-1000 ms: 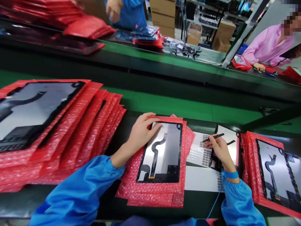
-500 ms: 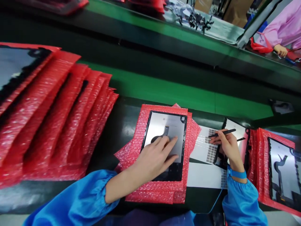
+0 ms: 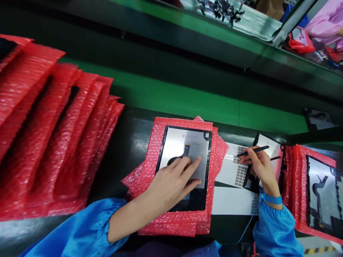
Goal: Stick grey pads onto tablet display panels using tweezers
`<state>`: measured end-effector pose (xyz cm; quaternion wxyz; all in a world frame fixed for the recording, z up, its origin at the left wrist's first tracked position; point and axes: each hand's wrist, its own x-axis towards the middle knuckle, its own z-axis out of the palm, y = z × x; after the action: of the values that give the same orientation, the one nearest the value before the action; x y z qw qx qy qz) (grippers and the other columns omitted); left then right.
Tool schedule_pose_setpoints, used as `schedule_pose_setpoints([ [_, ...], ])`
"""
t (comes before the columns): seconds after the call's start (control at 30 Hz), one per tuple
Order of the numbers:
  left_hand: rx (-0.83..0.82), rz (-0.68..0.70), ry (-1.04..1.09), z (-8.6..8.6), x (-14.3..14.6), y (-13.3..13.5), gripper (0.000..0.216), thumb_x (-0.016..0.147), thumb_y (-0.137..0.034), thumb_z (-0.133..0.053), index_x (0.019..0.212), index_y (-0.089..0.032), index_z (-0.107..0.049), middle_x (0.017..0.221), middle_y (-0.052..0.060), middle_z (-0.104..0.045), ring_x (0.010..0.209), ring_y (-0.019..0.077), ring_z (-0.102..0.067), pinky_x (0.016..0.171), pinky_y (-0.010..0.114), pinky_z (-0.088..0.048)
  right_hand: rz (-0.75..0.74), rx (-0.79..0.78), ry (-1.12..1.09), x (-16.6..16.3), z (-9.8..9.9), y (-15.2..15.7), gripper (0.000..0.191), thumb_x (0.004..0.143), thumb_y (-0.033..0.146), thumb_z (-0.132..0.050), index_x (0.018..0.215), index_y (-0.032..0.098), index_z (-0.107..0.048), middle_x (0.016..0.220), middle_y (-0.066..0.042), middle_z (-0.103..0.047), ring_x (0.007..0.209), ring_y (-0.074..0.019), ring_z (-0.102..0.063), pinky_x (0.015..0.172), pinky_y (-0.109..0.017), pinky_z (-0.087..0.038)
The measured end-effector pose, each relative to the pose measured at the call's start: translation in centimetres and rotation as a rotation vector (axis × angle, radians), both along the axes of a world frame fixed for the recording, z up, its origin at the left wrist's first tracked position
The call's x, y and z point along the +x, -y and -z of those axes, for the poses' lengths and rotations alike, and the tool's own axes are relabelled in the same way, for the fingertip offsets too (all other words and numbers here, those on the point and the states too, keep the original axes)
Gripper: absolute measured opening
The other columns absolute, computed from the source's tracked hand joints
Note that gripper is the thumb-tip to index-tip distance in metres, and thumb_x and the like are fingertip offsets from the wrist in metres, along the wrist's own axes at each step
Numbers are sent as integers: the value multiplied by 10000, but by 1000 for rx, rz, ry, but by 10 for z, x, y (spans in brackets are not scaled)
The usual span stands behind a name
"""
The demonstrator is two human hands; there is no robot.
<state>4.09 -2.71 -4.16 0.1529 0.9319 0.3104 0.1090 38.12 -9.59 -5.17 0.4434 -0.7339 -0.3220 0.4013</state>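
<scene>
Red bubble wrap (image 3: 174,221) lies in a small stack under the tablet screen panel (image 3: 184,142) in front of me, its silver back facing up inside a black frame. My left hand (image 3: 171,184) rests flat on that panel, fingers (image 3: 191,167) loosely spread and stretched forward, not gripping anything; the fingertips press on the dark ribbon cable (image 3: 184,151) that curves across the middle of the back. My right hand (image 3: 258,167) is closed around a slim black stylus-like tool (image 3: 253,151), pinched between thumb and forefingers, its tip pointing left over a white sheet of small grey stickers (image 3: 235,169). That hand sits on the edge of a second panel (image 3: 270,148), which is tilted and partly hidden by my wrist. I wear blue sleeves and a blue wrist strap (image 3: 272,198) with a thin cord running down from it.

Just to the right lies another panel on red wrap (image 3: 321,196), its own cable showing. On my left a tall fanned pile of red bubble-wrap sleeves (image 3: 53,135) fills the dark bench top (image 3: 128,142). Beyond the bench runs a green conveyor belt (image 3: 187,103), and past that a second green line with a heap of small black parts (image 3: 222,7), possibly cables; they are too small to tell. A co-worker's pink sleeve (image 3: 325,23) shows at the far right corner.
</scene>
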Motion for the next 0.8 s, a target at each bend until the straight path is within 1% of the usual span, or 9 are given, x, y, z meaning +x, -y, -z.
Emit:
schedule_pose_setpoints([
  [0.1, -8, -2, -7, 0, -1, 1, 545, 1070, -501, -531, 1513, -185, -509, 1081, 109, -683, 918, 268, -705, 628, 359, -595, -12, 11, -8, 0, 1, 0, 507, 873, 692, -778, 972, 207, -666, 737, -54, -780, 589, -207, -760, 579, -323, -651],
  [0.23, 24, 4, -16, -2, 1, 0, 553, 1062, -476, -562, 1498, -138, -522, 1085, 118, -694, 906, 271, -709, 626, 364, -597, 20, 35, -40, 3, -2, 2, 475, 869, 678, -789, 936, 222, -675, 725, -53, -781, 575, -220, -755, 563, -335, -641],
  [0.33, 41, 30, -40, -7, 5, -1, 524, 1049, -431, -593, 1472, -125, -544, 1120, 123, -710, 928, 275, -713, 686, 379, -615, 46, 112, -85, -1, -7, 2, 426, 892, 644, -782, 913, 232, -677, 696, -47, -776, 537, -223, -739, 553, -348, -631],
  [0.4, 31, 69, -60, -14, 9, -1, 478, 1036, -376, -608, 1441, -125, -571, 1148, 128, -717, 956, 279, -715, 749, 394, -624, 30, 167, -123, -14, -10, -2, 388, 923, 616, -759, 919, 239, -670, 694, -39, -776, 520, -217, -729, 549, -351, -625],
  [0.47, 10, 108, -87, -20, 15, 1, 459, 1020, -341, -616, 1420, -117, -589, 1168, 140, -715, 983, 291, -711, 779, 413, -626, -24, 199, -174, -34, -12, -11, 373, 947, 606, -734, 931, 242, -658, 691, -33, -773, 526, -217, -731, 552, -355, -622],
  [0.53, -5, 121, -120, -24, 21, 5, 484, 1012, -356, -616, 1425, -107, -589, 1179, 157, -708, 1012, 314, -703, 789, 436, -626, -97, 212, -237, -58, -11, -22, 393, 945, 625, -726, 920, 242, -641, 664, -21, -757, 520, -217, -726, 543, -354, -617],
  [0.63, 1, 104, -158, -25, 27, 11, 527, 1019, -395, -598, 1454, -97, -574, 1174, 177, -705, 1038, 336, -689, 809, 456, -626, -163, 214, -310, -84, -7, -38, 428, 921, 656, -737, 902, 242, -633, 630, 1, -735, 481, -201, -703, 504, -333, -602],
  [0.7, 1, 98, -166, -24, 28, 13, 534, 1025, -401, -593, 1471, -108, -563, 1175, 180, -705, 1046, 335, -680, 808, 451, -626, -179, 201, -330, -92, -4, -43, 435, 916, 658, -743, 899, 237, -637, 629, 4, -735, 471, -190, -697, 498, -317, -597],
  [0.8, -10, 92, -175, -22, 27, 14, 534, 1023, -405, -604, 1486, -144, -556, 1179, 169, -702, 1053, 330, -668, 800, 442, -626, -195, 179, -331, -93, -2, -44, 443, 916, 662, -744, 895, 231, -641, 645, -3, -748, 491, -187, -711, 520, -313, -607],
])
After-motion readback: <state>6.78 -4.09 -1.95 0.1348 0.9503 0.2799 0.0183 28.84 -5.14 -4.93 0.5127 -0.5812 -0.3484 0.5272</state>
